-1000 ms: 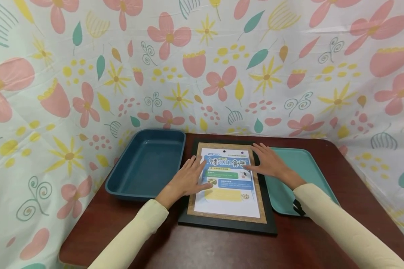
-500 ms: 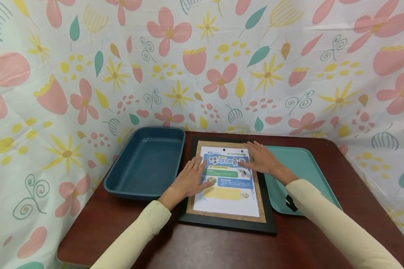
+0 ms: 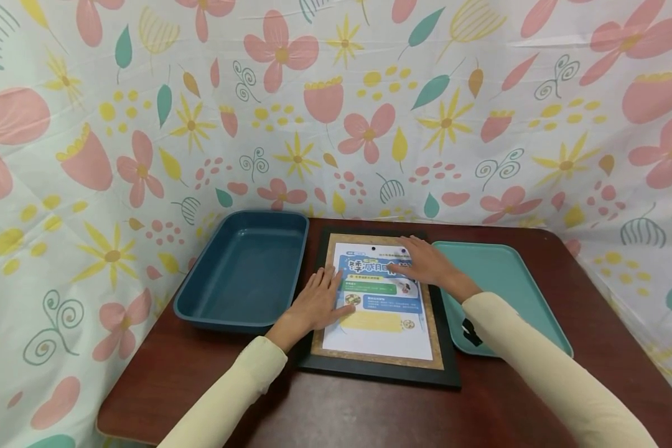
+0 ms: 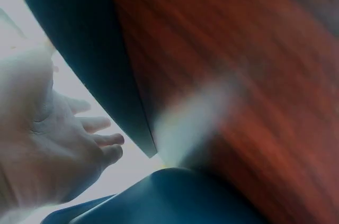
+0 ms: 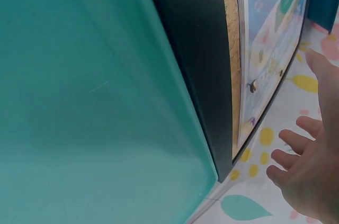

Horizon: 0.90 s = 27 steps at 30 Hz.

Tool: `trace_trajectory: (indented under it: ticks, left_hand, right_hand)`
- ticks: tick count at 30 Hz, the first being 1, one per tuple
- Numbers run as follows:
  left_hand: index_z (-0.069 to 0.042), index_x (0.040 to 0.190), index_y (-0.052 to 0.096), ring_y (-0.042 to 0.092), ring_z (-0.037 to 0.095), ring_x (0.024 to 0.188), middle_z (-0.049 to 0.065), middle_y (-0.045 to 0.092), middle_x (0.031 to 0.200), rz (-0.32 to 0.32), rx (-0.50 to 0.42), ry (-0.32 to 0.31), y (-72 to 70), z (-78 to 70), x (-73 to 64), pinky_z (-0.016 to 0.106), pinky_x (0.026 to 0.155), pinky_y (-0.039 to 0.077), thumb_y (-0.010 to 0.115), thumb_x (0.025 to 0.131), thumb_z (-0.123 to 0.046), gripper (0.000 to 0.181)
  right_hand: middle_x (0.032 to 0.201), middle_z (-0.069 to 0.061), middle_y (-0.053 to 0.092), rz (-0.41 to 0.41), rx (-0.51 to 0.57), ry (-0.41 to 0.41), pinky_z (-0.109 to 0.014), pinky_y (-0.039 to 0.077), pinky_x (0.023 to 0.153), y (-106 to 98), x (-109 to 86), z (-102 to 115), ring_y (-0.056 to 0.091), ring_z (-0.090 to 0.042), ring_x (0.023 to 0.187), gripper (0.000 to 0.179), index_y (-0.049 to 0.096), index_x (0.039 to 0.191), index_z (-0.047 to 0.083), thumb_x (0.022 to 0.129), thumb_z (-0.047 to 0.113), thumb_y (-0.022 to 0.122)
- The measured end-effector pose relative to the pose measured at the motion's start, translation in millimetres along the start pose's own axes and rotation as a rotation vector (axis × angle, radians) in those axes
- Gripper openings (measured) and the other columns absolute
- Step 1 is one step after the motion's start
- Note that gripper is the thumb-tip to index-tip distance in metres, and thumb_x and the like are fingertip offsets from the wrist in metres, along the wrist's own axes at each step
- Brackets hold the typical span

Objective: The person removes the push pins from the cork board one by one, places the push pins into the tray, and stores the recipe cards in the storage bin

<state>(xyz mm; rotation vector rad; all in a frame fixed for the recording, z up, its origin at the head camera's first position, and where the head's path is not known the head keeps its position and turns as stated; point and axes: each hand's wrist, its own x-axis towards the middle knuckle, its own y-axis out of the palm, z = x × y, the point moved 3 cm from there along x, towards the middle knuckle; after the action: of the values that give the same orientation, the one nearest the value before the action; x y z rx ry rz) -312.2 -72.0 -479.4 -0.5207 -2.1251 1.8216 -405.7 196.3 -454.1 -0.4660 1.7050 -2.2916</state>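
A cork board (image 3: 381, 359) with a black frame (image 3: 378, 381) lies flat on the table. On it is a printed white sheet (image 3: 375, 348) with blue, green and yellow blocks; a dark pushpin (image 3: 373, 248) and a purple pushpin (image 3: 403, 251) are at its top. Spread fingers of my left hand (image 3: 316, 303) lie over the sheet's left edge. My right hand (image 3: 428, 264), fingers extended, is over the upper right of the sheet and hides part of its title. In the right wrist view this hand (image 5: 312, 160) appears raised off the board. Neither hand grips anything; left-hand contact is unclear.
Left of the board stands a deep dark blue tray (image 3: 241, 322). A shallow teal tray (image 3: 498, 280) lies to its right, partly under the right forearm. The reddish-brown table (image 3: 369, 417) meets a flower-printed curtain (image 3: 336, 124) behind.
My right hand has shifted left over the sheet, from the board's right edge toward the title. My left hand has moved only slightly. The board and trays stay in place.
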Motion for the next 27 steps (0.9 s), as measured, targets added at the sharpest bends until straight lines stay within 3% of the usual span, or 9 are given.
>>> trace_trajectory:
  ticks: [5, 14, 27]
  left_hand:
    - [-0.010, 0.155, 0.013, 0.009, 0.038, 0.145, 0.015, 0.006, 0.160, 0.007, -0.015, 0.000, 2.0, 1.3, 0.2, 0.048, 0.116, 0.012, 0.040, 0.092, -0.067, 0.088]
    - [-0.011, 0.155, 0.016, 0.008, 0.039, 0.145, 0.016, 0.007, 0.160, 0.028, -0.027, -0.024, 1.0, 2.1, -0.4, 0.047, 0.115, 0.016, 0.040, 0.091, -0.068, 0.089]
    - [-0.017, 0.155, 0.017, 0.000, 0.039, 0.145, 0.011, 0.003, 0.161, 0.086, -0.063, -0.084, 3.7, 5.9, 4.2, 0.050, 0.114, 0.019, 0.040, 0.087, -0.074, 0.091]
  right_hand:
    - [0.146, -0.016, 0.040, -0.007, 0.028, -0.013, -0.061, 0.034, 0.100, 4, 2.2, 0, 0.037, -0.038, 0.133, 0.085, 0.036, 0.148, 0.012, 0.083, 0.059, 0.065]
    - [0.150, -0.016, 0.034, 0.006, 0.056, -0.001, -0.061, 0.037, 0.097, 11, 8.7, -2, 0.033, -0.036, 0.135, 0.082, 0.035, 0.149, 0.015, 0.084, 0.058, 0.064]
    - [0.143, -0.015, 0.045, 0.025, 0.101, 0.031, -0.061, 0.040, 0.094, 12, 16.5, -1, 0.041, -0.037, 0.130, 0.076, 0.041, 0.146, 0.016, 0.085, 0.053, 0.066]
